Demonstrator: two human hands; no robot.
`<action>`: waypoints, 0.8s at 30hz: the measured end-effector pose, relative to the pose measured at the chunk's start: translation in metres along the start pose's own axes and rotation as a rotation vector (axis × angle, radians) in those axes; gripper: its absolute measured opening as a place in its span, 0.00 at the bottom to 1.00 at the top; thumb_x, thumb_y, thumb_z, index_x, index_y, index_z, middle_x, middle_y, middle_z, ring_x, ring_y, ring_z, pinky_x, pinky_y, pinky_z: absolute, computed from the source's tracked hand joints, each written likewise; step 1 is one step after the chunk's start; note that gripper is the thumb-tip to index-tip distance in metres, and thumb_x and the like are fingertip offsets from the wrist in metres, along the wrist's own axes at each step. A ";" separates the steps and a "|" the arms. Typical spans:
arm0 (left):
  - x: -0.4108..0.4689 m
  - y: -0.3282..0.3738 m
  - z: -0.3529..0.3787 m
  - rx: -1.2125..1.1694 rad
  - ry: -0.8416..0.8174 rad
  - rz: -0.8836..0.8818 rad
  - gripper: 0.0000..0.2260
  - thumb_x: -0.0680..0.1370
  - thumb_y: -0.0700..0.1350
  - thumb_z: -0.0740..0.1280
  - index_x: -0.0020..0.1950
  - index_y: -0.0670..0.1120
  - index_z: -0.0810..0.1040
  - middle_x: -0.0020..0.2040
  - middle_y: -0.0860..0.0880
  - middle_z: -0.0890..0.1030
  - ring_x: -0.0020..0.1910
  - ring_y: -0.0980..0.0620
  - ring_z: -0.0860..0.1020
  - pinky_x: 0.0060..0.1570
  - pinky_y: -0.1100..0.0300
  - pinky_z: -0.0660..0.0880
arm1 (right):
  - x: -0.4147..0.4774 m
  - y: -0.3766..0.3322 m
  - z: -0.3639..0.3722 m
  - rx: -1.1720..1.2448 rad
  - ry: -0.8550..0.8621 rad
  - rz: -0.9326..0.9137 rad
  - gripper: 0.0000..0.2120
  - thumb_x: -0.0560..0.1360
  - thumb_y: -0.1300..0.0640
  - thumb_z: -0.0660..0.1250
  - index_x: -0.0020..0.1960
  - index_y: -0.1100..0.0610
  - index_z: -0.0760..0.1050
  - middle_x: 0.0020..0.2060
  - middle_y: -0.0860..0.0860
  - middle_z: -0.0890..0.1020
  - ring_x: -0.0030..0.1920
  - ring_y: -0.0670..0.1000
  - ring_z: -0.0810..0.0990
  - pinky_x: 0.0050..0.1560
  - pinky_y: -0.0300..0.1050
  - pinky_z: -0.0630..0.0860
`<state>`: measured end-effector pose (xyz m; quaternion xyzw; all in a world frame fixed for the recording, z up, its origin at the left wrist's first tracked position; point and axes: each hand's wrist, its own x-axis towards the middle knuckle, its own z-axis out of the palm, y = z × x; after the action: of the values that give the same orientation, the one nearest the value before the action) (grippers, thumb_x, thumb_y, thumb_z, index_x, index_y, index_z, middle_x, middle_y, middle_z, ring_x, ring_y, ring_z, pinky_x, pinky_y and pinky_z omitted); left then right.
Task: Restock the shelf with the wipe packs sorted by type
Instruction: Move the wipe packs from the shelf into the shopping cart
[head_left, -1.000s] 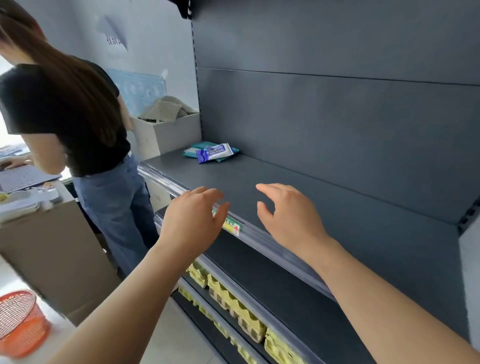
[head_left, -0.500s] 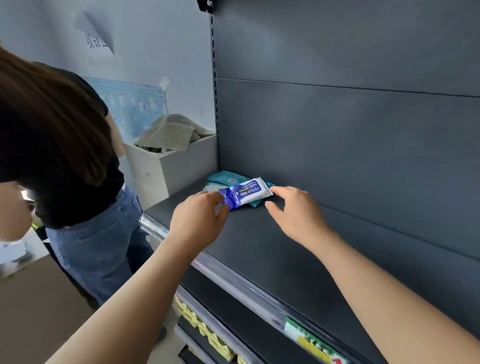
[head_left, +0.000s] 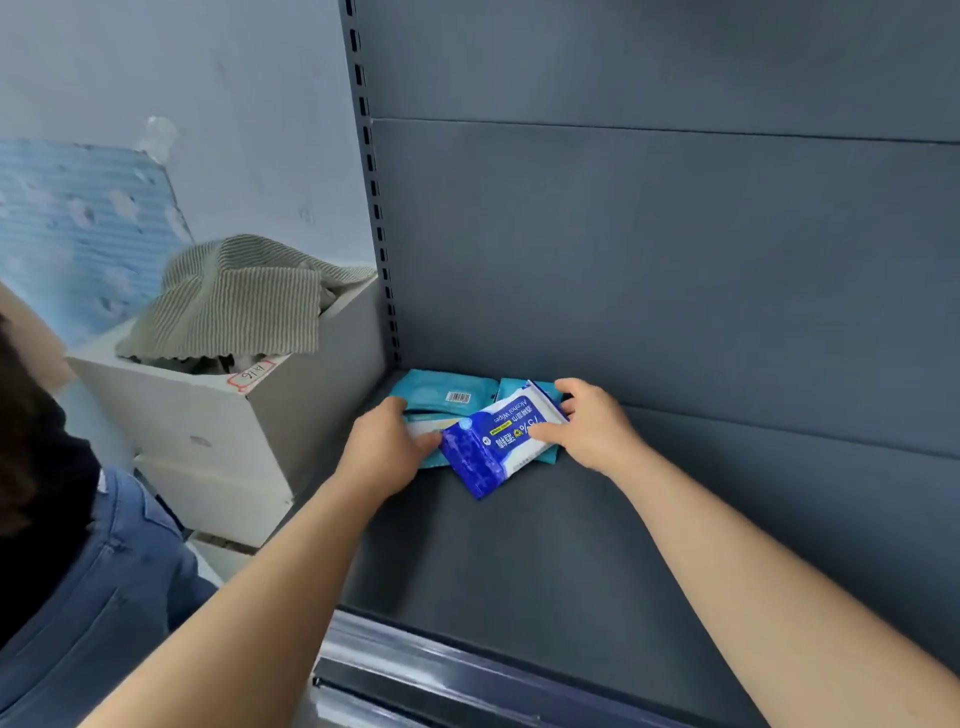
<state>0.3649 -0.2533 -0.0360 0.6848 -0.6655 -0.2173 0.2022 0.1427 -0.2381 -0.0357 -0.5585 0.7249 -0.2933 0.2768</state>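
A small pile of wipe packs lies in the back left corner of the dark grey shelf (head_left: 545, 545). On top is a blue-and-white alcohol wipe pack (head_left: 493, 441), lying askew. Under it are teal packs (head_left: 441, 392), one showing a barcode. My right hand (head_left: 589, 423) pinches the right end of the blue-and-white pack, thumb on top. My left hand (head_left: 387, 447) has its fingers curled round the left edge of the pile, on the teal packs, with the thumb touching the blue pack's left end.
A white box (head_left: 208, 415) with a striped grey cloth (head_left: 234, 301) over it stands left of the shelf upright. A person in a dark top and jeans (head_left: 78, 597) stands close at the lower left. The shelf's metal front rail (head_left: 415, 660) runs below my arms.
The view has closed in on the shelf corner. Both hands reached forward from the shelf's front edge to the pile and took hold of the packs.
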 end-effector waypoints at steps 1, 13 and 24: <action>0.003 0.000 0.000 -0.065 -0.004 -0.013 0.28 0.74 0.52 0.72 0.69 0.42 0.69 0.63 0.44 0.77 0.61 0.45 0.75 0.54 0.59 0.69 | 0.001 0.003 0.001 0.044 -0.006 0.029 0.35 0.69 0.55 0.76 0.71 0.57 0.65 0.60 0.54 0.78 0.55 0.52 0.79 0.53 0.46 0.76; 0.032 0.001 -0.019 -0.434 -0.026 0.135 0.07 0.75 0.46 0.71 0.51 0.45 0.78 0.46 0.52 0.82 0.41 0.58 0.81 0.39 0.61 0.79 | 0.012 0.010 -0.020 0.543 -0.025 0.172 0.02 0.76 0.64 0.67 0.47 0.59 0.76 0.45 0.54 0.83 0.42 0.47 0.81 0.40 0.39 0.77; 0.074 0.012 0.010 -0.472 -0.117 -0.082 0.08 0.79 0.45 0.66 0.56 0.44 0.75 0.51 0.46 0.80 0.40 0.53 0.80 0.32 0.63 0.74 | 0.028 0.003 -0.006 0.646 0.053 0.242 0.04 0.76 0.65 0.66 0.44 0.59 0.73 0.45 0.55 0.82 0.41 0.48 0.82 0.37 0.42 0.78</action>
<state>0.3510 -0.3272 -0.0396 0.6312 -0.5785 -0.4141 0.3090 0.1299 -0.2645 -0.0358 -0.3440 0.6625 -0.4870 0.4534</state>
